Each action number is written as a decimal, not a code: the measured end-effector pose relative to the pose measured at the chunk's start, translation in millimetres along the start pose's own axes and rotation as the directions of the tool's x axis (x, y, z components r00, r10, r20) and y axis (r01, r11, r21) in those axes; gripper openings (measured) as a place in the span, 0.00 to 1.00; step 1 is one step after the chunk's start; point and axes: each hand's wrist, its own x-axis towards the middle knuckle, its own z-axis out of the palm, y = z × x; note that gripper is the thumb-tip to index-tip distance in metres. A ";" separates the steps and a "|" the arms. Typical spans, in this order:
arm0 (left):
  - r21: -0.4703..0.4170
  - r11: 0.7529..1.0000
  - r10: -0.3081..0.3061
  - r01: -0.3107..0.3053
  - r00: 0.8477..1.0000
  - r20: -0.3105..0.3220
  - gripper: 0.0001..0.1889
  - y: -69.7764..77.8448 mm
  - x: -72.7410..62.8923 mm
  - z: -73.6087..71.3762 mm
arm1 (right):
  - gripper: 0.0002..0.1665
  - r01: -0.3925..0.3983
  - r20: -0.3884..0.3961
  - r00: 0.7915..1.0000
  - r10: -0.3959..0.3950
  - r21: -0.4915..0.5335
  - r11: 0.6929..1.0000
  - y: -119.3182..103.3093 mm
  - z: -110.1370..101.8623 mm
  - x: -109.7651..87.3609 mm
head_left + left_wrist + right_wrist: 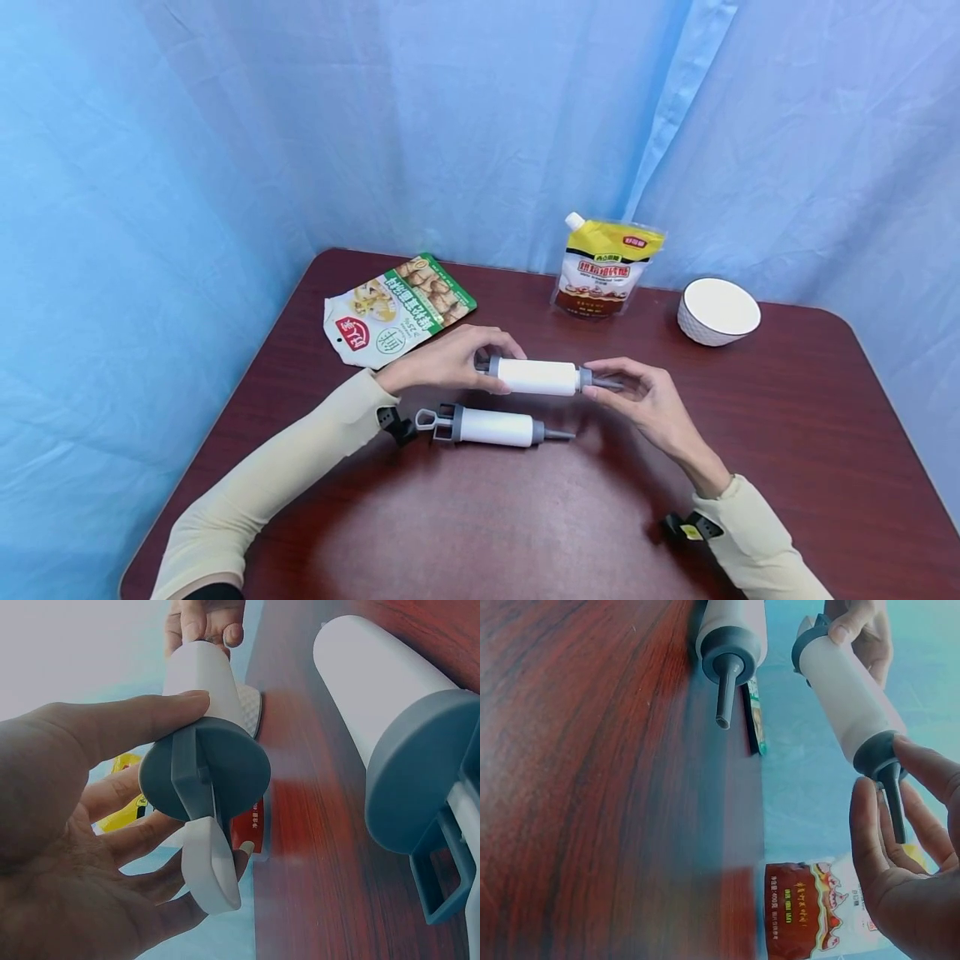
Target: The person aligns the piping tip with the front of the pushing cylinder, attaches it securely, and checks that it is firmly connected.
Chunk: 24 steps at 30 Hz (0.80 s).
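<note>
Both hands hold a white icing syringe point(537, 377) with grey end caps, level above the table. My left hand point(453, 360) grips it at the plunger end, thumb along the barrel. In the left wrist view its pale ring handle point(210, 866) hangs beside the fingers. At the other end, my right hand point(651, 407) pinches the grey collar point(877, 753) between thumb and fingers. The thin grey nozzle point(893, 804) points out past the fingertips. A second, similar syringe point(497, 427) lies on the table just nearer, nozzle to the right.
A green and white food pouch point(397, 312) lies flat at the back left of the dark red table point(480, 517). Behind the hands stands a yellow, white and brown spouted pouch point(603, 271). A white bowl point(717, 312) is at the back right. Blue curtains point(465, 125) surround the table.
</note>
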 end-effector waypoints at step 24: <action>-0.055 0.998 -0.017 0.020 0.999 0.050 0.21 -2.2 -3.7 0.7 | 0.20 0.032 0.023 0.999 -0.031 -0.044 0.999 0.5 3.3 0.6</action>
